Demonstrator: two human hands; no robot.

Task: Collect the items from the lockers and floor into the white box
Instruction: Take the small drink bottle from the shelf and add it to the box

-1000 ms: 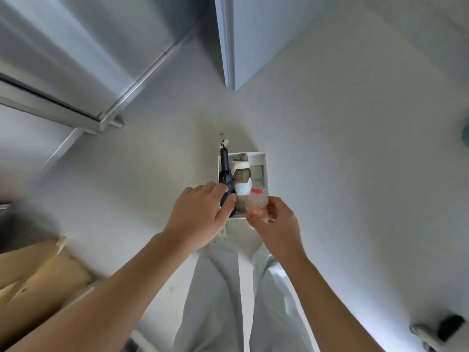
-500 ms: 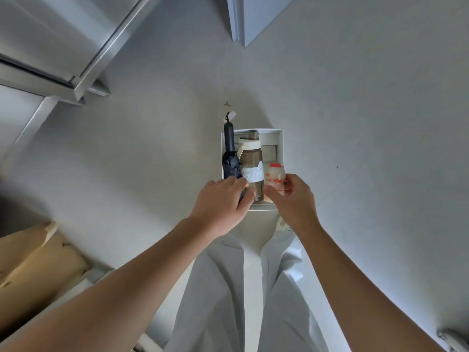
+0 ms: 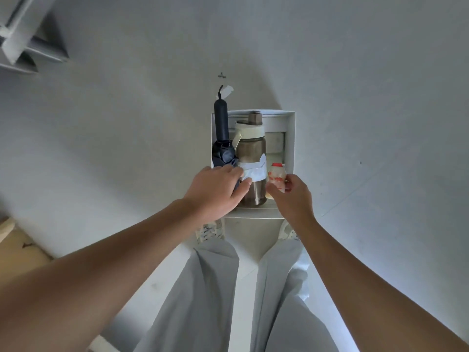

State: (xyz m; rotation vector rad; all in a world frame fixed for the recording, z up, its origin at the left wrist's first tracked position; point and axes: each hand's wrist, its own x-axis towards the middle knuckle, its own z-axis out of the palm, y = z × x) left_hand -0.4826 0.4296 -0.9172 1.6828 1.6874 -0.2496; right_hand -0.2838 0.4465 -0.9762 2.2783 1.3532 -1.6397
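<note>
My left hand (image 3: pixel 215 191) is gripping the umbrella (image 3: pixel 221 123), lying lengthwise in the white box (image 3: pixel 291 138) beside the flask (image 3: pixel 253 151), handle pointing away; my right hand (image 3: pixel 291 198) is pinching the small bottle (image 3: pixel 276 174).

The white box (image 3: pixel 291 138) sits open on the floor (image 3: pixel 380 97). Inside, a folded navy umbrella (image 3: pixel 221 123) lies along the left wall, handle past the far rim. Beside it lies a cream-lidded steel flask (image 3: pixel 252 148), then a small red-capped drink bottle (image 3: pixel 276 172) on the right.
</note>
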